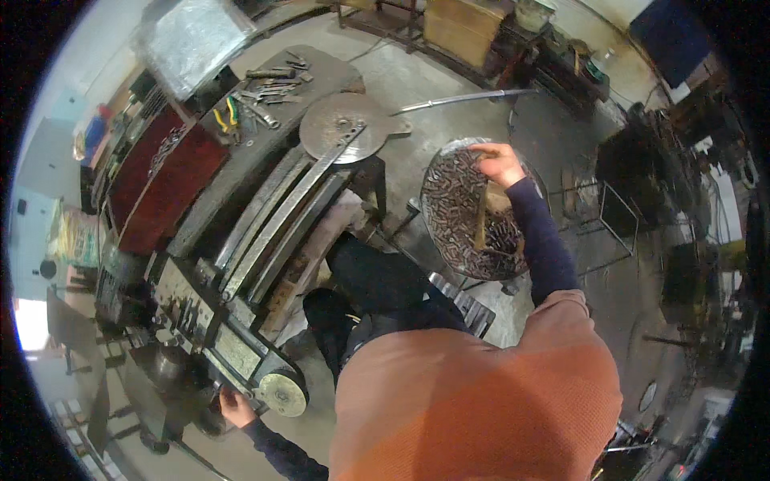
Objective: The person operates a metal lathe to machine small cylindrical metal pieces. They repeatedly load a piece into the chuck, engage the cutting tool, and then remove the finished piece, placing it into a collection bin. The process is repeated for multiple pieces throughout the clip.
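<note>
My right hand [499, 166] is over the far part of a wide round pan [427, 228] heaped with small dark metal pieces [455, 188]. Its index finger stretches left with the thumb apart below it, and nothing shows between them. Inside the pan, a narrow wooden strip [481, 220] and a tan block-like piece [497, 198] lie below that hand. At lower left, my left hand [237, 409] reaches to the underside of a long metal machine [241, 353], beside its round wheel [282, 393]. Its fingers curl around a small dark part there, too small to name.
A round metal disc [341, 128] tops the machine's far end, with a long bar [465, 100] running right from it. Yellow-handled pliers [227, 116] and several wrenches [277, 80] lie on the dark bench. A thin metal frame [618, 216] stands right of the pan.
</note>
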A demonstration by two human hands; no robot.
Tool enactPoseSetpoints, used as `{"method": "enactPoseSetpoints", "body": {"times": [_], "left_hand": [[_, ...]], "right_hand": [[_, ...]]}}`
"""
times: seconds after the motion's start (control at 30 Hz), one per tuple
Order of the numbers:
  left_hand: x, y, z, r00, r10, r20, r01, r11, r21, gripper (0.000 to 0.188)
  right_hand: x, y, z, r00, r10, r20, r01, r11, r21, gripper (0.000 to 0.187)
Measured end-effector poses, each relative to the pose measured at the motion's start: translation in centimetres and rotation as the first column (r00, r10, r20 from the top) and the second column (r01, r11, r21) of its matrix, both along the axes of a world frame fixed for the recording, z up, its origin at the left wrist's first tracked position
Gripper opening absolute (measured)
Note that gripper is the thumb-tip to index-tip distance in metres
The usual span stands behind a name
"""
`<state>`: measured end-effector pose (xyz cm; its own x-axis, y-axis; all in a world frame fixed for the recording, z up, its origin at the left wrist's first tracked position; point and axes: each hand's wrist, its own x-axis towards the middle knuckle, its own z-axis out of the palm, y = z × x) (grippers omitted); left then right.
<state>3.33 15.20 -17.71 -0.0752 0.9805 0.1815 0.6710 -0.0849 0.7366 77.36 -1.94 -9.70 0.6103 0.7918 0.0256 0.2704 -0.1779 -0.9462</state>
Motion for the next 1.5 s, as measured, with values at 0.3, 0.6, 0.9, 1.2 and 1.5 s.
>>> {"method": "enactPoseSetpoints", "body": {"times": [0.3, 0.6, 0.9, 1.2, 1.5], "left_hand": [[1.6, 0.8, 0.9, 0.984, -0.165, -0.062, 0.151, 0.971, -0.188, 0.033], [2.3, -0.3, 2.1, 0.988, -0.055, -0.147, 0.033, 0.988, -0.151, 0.033], [2.1, 0.0, 2.1, 0.969, 0.011, -0.245, -0.055, 0.983, -0.172, 0.032], [1.5, -0.2, 1.7, 0.970, 0.022, -0.241, -0.059, 0.987, -0.147, 0.029], [-2.7, 1.3, -1.3, 0.989, -0.066, -0.134, 0.032, 0.969, -0.245, 0.031]], "right_hand": [[1.8, -8.8, -3.4, 0.954, -0.217, 0.207, 0.287, 0.860, -0.422, 0.027], [1.8, -8.1, -10.4, 0.956, 0.057, 0.289, 0.174, 0.682, -0.710, 0.031], [0.7, -7.6, -10.1, 0.915, 0.102, 0.391, 0.261, 0.590, -0.764, 0.037], [0.6, -7.1, -10.6, 0.915, 0.083, 0.395, 0.283, 0.565, -0.775, 0.036], [1.0, -7.1, -9.8, 0.926, -0.012, 0.377, 0.304, 0.615, -0.728, 0.029]]}}
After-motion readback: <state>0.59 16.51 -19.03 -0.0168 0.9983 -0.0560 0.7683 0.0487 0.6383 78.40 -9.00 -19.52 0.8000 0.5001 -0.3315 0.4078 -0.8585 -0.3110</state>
